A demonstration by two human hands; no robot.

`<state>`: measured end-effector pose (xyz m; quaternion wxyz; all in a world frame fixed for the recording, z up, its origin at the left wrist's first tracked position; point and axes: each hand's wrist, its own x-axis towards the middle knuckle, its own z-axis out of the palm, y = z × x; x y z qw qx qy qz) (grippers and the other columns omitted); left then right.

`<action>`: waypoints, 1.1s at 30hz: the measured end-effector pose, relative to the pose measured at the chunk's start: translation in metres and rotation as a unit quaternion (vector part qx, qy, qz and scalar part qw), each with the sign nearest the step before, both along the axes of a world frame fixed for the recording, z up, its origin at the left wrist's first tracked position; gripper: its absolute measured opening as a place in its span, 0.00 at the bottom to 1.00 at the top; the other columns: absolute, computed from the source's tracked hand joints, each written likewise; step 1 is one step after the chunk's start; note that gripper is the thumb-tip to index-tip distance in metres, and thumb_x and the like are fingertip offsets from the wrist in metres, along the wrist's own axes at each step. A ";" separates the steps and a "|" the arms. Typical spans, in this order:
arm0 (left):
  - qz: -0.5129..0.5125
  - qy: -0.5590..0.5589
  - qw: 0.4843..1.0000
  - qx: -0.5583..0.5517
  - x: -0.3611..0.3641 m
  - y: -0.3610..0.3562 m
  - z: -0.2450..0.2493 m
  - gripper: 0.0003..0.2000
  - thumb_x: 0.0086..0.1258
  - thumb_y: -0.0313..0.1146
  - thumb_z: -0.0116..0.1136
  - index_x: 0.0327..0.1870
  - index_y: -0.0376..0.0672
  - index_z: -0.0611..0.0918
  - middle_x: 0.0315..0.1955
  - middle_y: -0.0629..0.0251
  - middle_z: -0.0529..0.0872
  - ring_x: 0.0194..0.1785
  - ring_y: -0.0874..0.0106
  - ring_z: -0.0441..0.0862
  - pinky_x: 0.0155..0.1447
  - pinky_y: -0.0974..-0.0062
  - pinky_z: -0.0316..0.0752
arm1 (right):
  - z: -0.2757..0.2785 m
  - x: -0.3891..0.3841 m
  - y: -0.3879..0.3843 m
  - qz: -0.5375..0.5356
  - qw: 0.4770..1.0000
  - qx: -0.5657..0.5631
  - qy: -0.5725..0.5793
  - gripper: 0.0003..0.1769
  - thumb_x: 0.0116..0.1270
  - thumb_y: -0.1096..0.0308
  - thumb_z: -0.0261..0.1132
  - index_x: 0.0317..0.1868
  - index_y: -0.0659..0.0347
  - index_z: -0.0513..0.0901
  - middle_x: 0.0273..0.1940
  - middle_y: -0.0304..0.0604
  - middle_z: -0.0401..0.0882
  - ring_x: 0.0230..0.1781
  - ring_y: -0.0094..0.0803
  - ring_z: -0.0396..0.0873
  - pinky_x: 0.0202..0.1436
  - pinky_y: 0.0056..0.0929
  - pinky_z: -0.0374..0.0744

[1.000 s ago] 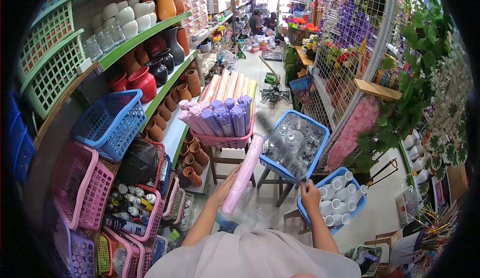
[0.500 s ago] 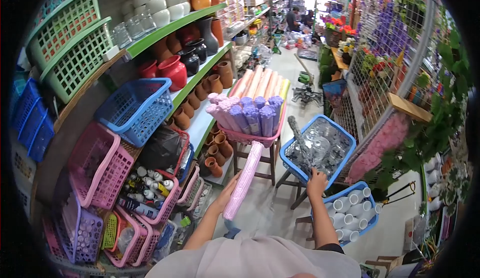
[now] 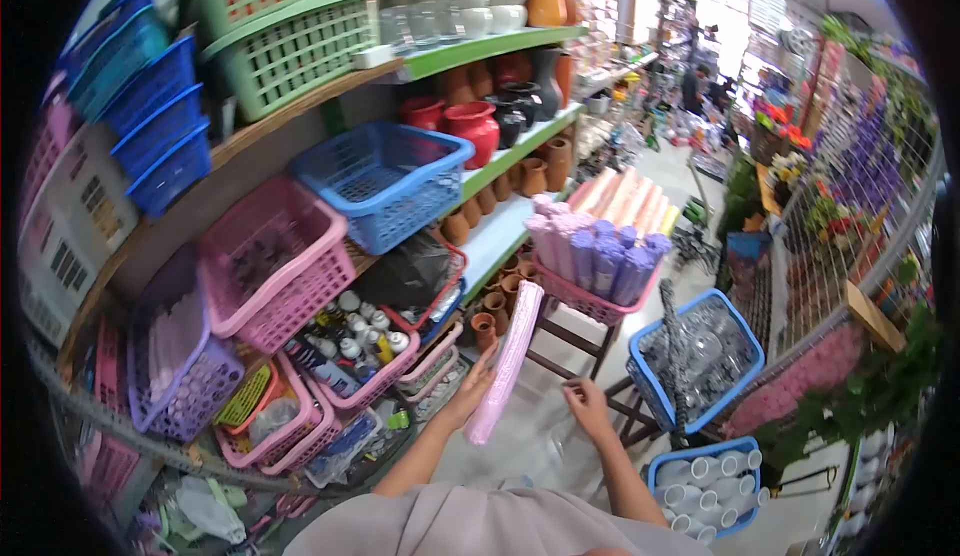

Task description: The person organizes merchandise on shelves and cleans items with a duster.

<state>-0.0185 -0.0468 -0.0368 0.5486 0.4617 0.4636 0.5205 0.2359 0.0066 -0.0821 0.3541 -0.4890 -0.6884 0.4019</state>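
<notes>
My left hand (image 3: pixel 470 391) is closed round the lower part of a pink textured roll (image 3: pixel 508 366), held tilted in front of me. My right hand (image 3: pixel 587 403) is a little to the right of that roll, its fingers loosely bent and nothing visible in them. Ahead, a pink basket (image 3: pixel 590 306) on a dark stool holds pink, purple and peach rolls (image 3: pixel 605 256). To the right, a blue basket (image 3: pixel 708 419) contains clear glassware (image 3: pixel 715 341). A dark patterned roll (image 3: pixel 673 356) leans at its left side, apart from my right hand.
On the left, shelves carry an empty-looking blue basket (image 3: pixel 385 211), a pink basket (image 3: pixel 285 296), red pots (image 3: pixel 470 136) and green crates (image 3: pixel 300 66). A low blue basket of white cups (image 3: pixel 705 496) stands at right. Wire mesh (image 3: pixel 860 206) with flowers borders the aisle; a person (image 3: pixel 692 88) is far back.
My right hand has come off the dark patterned roll at the glassware basket and moved left, towards the pink roll. My left hand keeps its hold. The view has turned left.
</notes>
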 end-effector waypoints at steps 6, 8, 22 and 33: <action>0.040 -0.095 0.993 0.049 -0.067 -0.058 0.011 0.42 0.67 0.35 0.61 0.75 0.48 0.44 0.64 0.63 0.67 0.65 0.72 0.66 0.66 0.68 0.65 | 0.026 -0.125 -0.055 0.320 0.920 -0.158 0.161 0.25 0.67 0.60 0.63 0.59 0.63 0.71 0.51 0.42 0.78 0.51 0.29 0.75 0.52 0.28 0.73; 0.069 -0.081 0.990 0.089 -0.093 -0.085 0.010 0.42 0.66 0.32 0.62 0.75 0.45 0.46 0.64 0.63 0.67 0.66 0.71 0.66 0.67 0.67 0.65 | 0.044 -0.159 -0.081 0.344 0.914 -0.151 0.155 0.28 0.65 0.63 0.64 0.62 0.63 0.67 0.47 0.43 0.77 0.48 0.30 0.77 0.54 0.30 0.75; 0.489 0.437 0.699 0.285 -0.242 -0.333 0.163 0.11 0.61 0.21 0.55 0.45 0.39 0.81 0.46 0.56 0.81 0.53 0.59 0.76 0.59 0.65 0.68 | 0.123 -0.295 -0.195 0.323 0.902 -0.140 0.251 0.27 0.62 0.70 0.65 0.61 0.66 0.68 0.41 0.40 0.77 0.34 0.25 0.77 0.39 0.25 0.77; 0.526 0.668 0.491 0.190 -0.348 -0.391 0.189 0.06 0.61 0.31 0.58 0.38 0.44 0.82 0.36 0.64 0.83 0.43 0.63 0.76 0.51 0.63 0.67 | 0.248 -0.406 -0.214 0.314 0.929 0.159 0.112 0.24 0.60 0.60 0.70 0.48 0.71 0.74 0.37 0.49 0.80 0.37 0.28 0.77 0.41 0.28 0.76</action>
